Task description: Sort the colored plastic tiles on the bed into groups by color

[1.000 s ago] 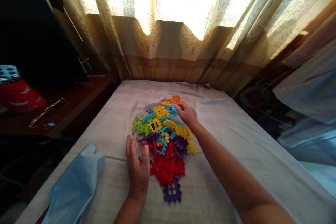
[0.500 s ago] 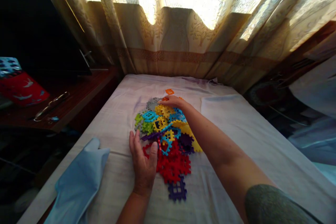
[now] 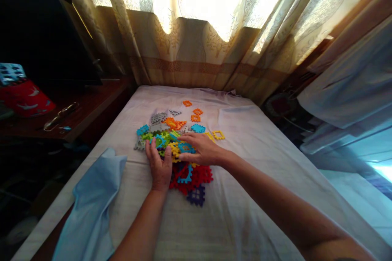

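A heap of plastic interlocking pieces with toothed edges lies on the bed sheet. Red pieces (image 3: 203,174) and a dark purple window-like piece (image 3: 196,195) are at its near end, with green pieces (image 3: 167,135) and grey pieces (image 3: 158,118) farther off. My left hand (image 3: 159,168) rests at the heap's left side, fingers spread and thumb up. From the right, my right hand (image 3: 203,149) reaches flat over yellow and blue pieces (image 3: 186,148), its fingers stretched out and touching the heap. Several orange pieces (image 3: 195,118) and a yellow square frame (image 3: 218,135) lie loose beyond it.
A light blue cloth (image 3: 98,200) hangs over the bed's left edge. On the dark wooden desk (image 3: 113,91) are a red container (image 3: 29,98), glasses (image 3: 61,116) and a dark screen (image 3: 45,40). Curtains (image 3: 196,57) hang behind the white-sheeted bed (image 3: 251,195).
My right hand has drawn back from the far end to the middle of the heap. The pieces there are more spread out, with orange, blue and yellow ones now apart. The view has shifted.
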### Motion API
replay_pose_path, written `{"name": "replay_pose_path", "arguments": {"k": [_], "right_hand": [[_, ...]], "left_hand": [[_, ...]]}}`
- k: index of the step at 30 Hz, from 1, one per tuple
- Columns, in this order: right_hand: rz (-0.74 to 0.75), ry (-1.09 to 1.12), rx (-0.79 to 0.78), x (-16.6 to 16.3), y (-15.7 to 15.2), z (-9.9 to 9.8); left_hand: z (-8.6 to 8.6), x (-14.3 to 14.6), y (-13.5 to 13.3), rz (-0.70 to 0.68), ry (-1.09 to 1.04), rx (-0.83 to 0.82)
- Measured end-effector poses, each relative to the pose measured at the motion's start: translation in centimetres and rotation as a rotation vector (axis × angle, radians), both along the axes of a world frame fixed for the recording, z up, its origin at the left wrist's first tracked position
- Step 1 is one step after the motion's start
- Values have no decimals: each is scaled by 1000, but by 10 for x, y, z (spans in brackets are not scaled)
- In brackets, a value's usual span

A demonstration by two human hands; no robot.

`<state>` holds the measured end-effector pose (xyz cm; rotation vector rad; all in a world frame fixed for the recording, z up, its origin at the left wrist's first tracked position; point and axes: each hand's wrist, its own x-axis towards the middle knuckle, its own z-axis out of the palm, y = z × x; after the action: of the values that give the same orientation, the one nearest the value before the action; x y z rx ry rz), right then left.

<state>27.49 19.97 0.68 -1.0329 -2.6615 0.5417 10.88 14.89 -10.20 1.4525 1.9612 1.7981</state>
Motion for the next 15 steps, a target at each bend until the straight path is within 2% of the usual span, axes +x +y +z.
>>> {"name": "replay_pose_path", "arguments": {"k": [3, 6, 8, 10, 15], "right_hand": [[-42, -13, 105, 25, -49, -19], [-31, -68, 149, 35, -69, -47], [-76, -68, 182, 32, -58, -61], [-124, -61, 188, 23, -34, -65], [-216, 37, 156, -10, 37, -46]], "left_hand": [[1, 1, 1, -6, 1, 27], [1, 2, 2, -24, 6, 49], [1, 1, 3, -38, 5, 54], [1, 1, 3, -53, 9, 50], [1, 1, 1, -91, 19, 26]]}}
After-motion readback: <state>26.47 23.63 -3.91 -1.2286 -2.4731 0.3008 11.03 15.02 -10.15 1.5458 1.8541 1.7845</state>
